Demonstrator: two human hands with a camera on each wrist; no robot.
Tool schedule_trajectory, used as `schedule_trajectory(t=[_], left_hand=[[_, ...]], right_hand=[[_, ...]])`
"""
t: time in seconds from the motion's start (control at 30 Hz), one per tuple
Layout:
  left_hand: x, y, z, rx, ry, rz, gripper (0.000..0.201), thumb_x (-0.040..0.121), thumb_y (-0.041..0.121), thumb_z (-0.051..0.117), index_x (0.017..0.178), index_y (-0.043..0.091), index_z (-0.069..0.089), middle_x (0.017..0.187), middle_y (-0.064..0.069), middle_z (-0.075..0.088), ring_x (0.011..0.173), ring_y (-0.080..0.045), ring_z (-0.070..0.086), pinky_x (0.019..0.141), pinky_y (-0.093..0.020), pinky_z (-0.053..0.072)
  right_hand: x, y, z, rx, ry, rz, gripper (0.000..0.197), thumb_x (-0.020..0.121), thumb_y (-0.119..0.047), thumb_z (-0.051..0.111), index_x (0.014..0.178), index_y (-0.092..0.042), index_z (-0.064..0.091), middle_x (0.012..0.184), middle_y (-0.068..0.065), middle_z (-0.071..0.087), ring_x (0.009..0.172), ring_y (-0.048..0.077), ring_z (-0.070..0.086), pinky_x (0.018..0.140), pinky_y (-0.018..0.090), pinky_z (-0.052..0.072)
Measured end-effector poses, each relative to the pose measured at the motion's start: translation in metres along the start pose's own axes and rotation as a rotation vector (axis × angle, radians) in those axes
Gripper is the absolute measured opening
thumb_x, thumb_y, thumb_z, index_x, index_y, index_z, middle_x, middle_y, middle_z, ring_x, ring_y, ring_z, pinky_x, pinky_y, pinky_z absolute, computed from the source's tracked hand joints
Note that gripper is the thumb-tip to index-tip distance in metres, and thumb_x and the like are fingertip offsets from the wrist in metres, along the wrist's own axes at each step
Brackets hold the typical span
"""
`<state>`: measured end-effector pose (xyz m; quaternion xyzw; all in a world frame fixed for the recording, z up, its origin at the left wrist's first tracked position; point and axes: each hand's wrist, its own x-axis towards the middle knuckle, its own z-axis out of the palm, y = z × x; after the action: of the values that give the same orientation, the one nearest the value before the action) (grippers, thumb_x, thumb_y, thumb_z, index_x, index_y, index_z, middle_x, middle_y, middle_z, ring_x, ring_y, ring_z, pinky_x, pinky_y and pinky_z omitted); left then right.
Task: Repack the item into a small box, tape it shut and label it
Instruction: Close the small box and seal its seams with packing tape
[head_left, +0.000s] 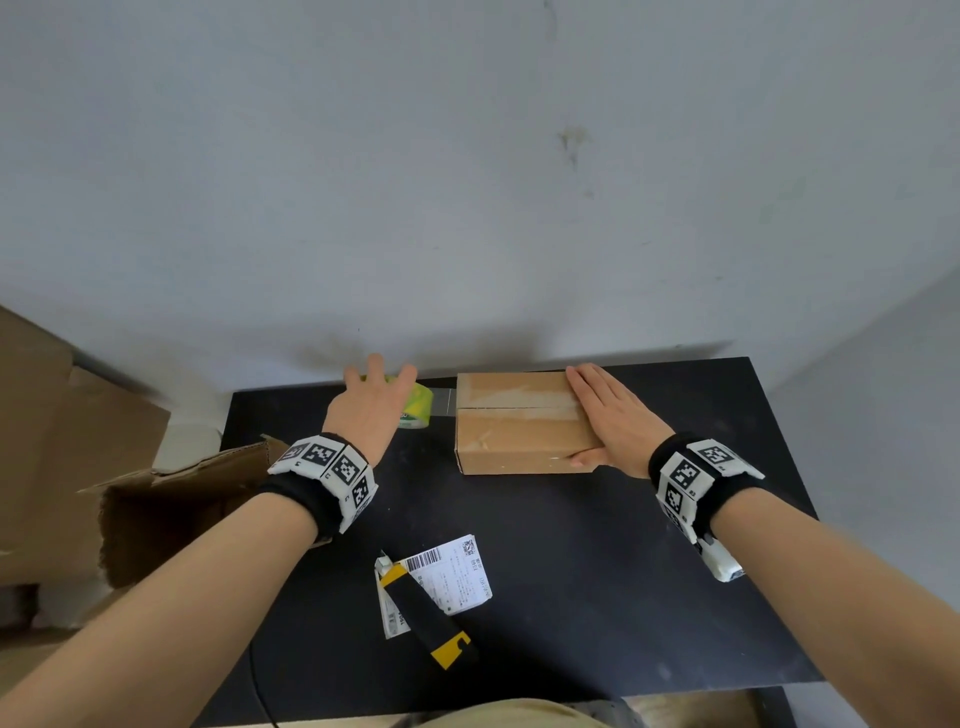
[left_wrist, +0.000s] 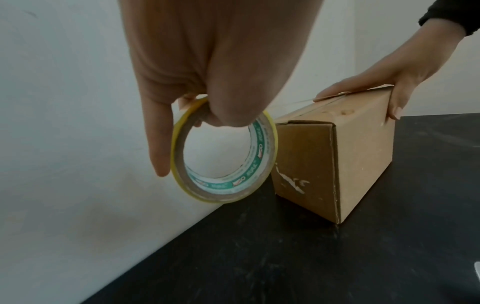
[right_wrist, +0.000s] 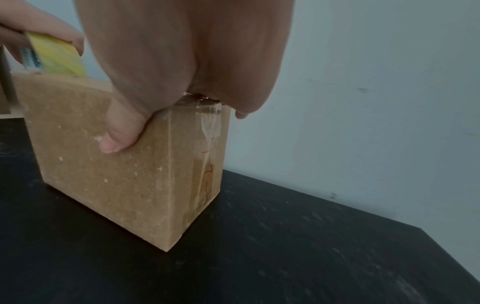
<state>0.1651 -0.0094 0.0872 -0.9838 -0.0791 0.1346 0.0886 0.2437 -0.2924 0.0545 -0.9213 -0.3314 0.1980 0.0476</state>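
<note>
A small closed cardboard box stands at the back of the black table, near the wall. My right hand lies flat on the box's right end, fingers straight, thumb down the front face. My left hand holds a yellow-green tape roll just left of the box, fingers curled round its rim. A clear strip of tape runs from the roll onto the box top. A white shipping label lies near the front, with a black and yellow utility knife across it.
An open brown carton sits at the table's left edge, with more cardboard behind it. A white wall stands right behind the table. Bare tabletop lies in front of the box and to the right.
</note>
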Motion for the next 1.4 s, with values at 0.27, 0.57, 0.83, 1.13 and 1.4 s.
schedule_trajectory(t=[0.27,0.57,0.83,1.13,1.4], left_hand=[[0.003,0.003,0.014,-0.018,-0.074,-0.001,0.058,0.083,-0.003,0.057,0.13,0.016,0.029,0.128,-0.02,0.029,0.113,-0.041,0.039,0.063,-0.031,0.043],[0.003,0.005,0.018,-0.059,-0.054,-0.022,0.057,0.083,-0.004,0.055,0.131,0.015,0.03,0.13,-0.021,0.029,0.115,-0.042,0.039,0.065,-0.034,0.048],[0.002,0.003,0.01,-0.057,-0.003,-0.025,0.054,0.083,-0.01,0.049,0.128,0.014,0.031,0.13,-0.022,0.03,0.107,-0.039,0.042,0.058,-0.029,0.04],[-0.001,0.004,0.015,-0.076,-0.035,-0.036,0.056,0.083,-0.008,0.051,0.129,0.015,0.031,0.131,-0.021,0.029,0.114,-0.042,0.038,0.061,-0.029,0.041],[0.002,0.008,0.018,-0.079,-0.064,-0.053,0.054,0.084,-0.007,0.051,0.129,0.015,0.032,0.133,-0.02,0.027,0.119,-0.044,0.035,0.061,-0.03,0.04]], right_hand=[[-0.001,0.001,0.0,0.017,0.004,-0.001,0.112,0.077,-0.05,0.068,0.149,-0.007,-0.007,0.157,0.01,0.001,0.146,0.024,-0.001,0.118,0.033,0.003],[0.0,-0.01,-0.004,-0.056,0.051,0.051,0.118,0.067,-0.055,0.074,0.149,-0.01,0.002,0.154,0.007,0.013,0.144,0.023,0.01,0.119,0.035,0.0],[0.039,-0.076,0.003,-0.067,0.028,-0.093,0.13,0.062,-0.069,0.068,0.149,-0.011,-0.008,0.158,0.01,-0.001,0.146,0.025,-0.002,0.118,0.038,-0.004],[0.05,-0.078,0.005,-0.121,0.052,-0.136,0.113,0.075,-0.065,0.059,0.15,-0.01,-0.006,0.153,0.012,0.018,0.143,0.027,0.015,0.118,0.04,0.002],[0.049,-0.075,0.012,-0.159,0.082,-0.172,0.105,0.077,-0.065,0.056,0.151,-0.017,-0.003,0.152,0.017,0.018,0.142,0.031,0.017,0.117,0.041,0.002]])
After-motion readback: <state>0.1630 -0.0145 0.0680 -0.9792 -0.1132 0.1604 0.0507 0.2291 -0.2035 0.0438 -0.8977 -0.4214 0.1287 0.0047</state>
